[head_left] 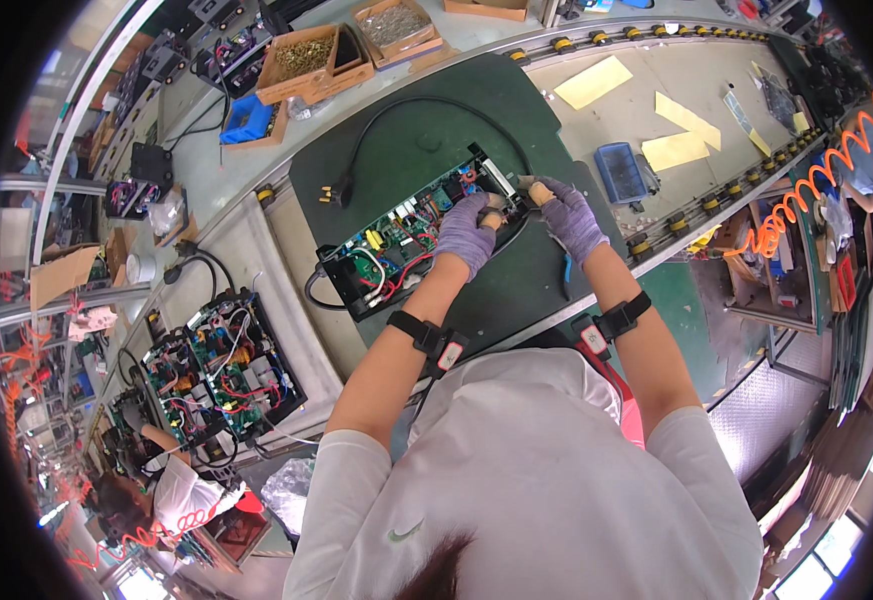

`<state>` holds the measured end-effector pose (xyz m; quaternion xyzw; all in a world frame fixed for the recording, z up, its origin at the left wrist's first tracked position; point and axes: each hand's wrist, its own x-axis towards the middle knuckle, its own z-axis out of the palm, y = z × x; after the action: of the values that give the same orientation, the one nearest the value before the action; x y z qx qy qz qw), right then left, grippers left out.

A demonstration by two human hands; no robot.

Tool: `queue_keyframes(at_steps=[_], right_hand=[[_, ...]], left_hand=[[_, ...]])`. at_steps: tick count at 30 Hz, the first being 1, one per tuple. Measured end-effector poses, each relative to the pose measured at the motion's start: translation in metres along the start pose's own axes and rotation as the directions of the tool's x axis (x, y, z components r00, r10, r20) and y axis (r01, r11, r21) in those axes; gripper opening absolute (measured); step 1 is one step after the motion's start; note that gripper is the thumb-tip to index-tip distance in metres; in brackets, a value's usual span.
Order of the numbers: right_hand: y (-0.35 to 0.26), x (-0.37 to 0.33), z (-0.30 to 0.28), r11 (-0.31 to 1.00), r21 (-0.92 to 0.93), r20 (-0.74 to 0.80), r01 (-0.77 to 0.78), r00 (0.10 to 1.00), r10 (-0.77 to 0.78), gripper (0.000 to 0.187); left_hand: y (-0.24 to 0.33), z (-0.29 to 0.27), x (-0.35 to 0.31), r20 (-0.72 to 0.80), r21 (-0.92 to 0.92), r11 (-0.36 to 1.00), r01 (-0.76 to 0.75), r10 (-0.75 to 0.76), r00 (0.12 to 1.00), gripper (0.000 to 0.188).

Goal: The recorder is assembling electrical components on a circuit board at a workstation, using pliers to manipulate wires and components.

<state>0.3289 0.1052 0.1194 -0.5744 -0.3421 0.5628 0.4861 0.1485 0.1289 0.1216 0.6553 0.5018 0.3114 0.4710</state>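
An open black electronics chassis [345, 283] with a green circuit board, coloured wires and components lies slantwise on the dark green work mat [426, 125]. My left hand [468, 236], in a purple glove with bare-looking fingertips, is closed at the chassis's right end, its fingers bent by the end panel. Just right of that end, my right hand [570, 218], gloved alike, has thumb and fingers pinched together. What either hand holds is too small or hidden to name. A black power cord [426, 98] loops behind the chassis to a plug [332, 192] on the mat.
Blue-handled pliers [567, 272] lie below my right hand. A blue bin [620, 172] and yellow paper sheets [681, 150] sit on the right. Cardboard boxes of small parts [302, 58] stand at the back. More open chassis [224, 370] and another person [181, 495] are on the left.
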Motion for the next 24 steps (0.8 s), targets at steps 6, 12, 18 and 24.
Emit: queue_keyframes(at_steps=[6, 12, 18, 24], right_hand=[[-0.013, -0.002, 0.002, 0.997, -0.051, 0.096, -0.054, 0.994, 0.059, 0.034], [-0.032, -0.010, 0.011, 0.975, -0.220, 0.097, 0.019, 0.995, 0.003, 0.038], [-0.037, -0.007, 0.013, 0.944, -0.330, 0.083, -0.027, 0.995, 0.057, 0.037], [-0.033, -0.006, 0.014, 0.949, -0.313, 0.061, -0.033, 0.997, 0.055, 0.035]], left_hand=[[0.006, -0.001, -0.001, 0.015, 0.048, 0.999, 0.013, -0.014, 1.000, 0.019], [-0.003, 0.006, -0.003, 0.014, -0.030, 0.996, 0.083, -0.082, 0.997, 0.020], [-0.009, 0.008, -0.003, 0.002, -0.123, 0.989, 0.085, -0.086, 0.996, 0.018], [-0.009, 0.007, -0.006, -0.035, -0.090, 0.996, 0.016, -0.019, 0.999, 0.019]])
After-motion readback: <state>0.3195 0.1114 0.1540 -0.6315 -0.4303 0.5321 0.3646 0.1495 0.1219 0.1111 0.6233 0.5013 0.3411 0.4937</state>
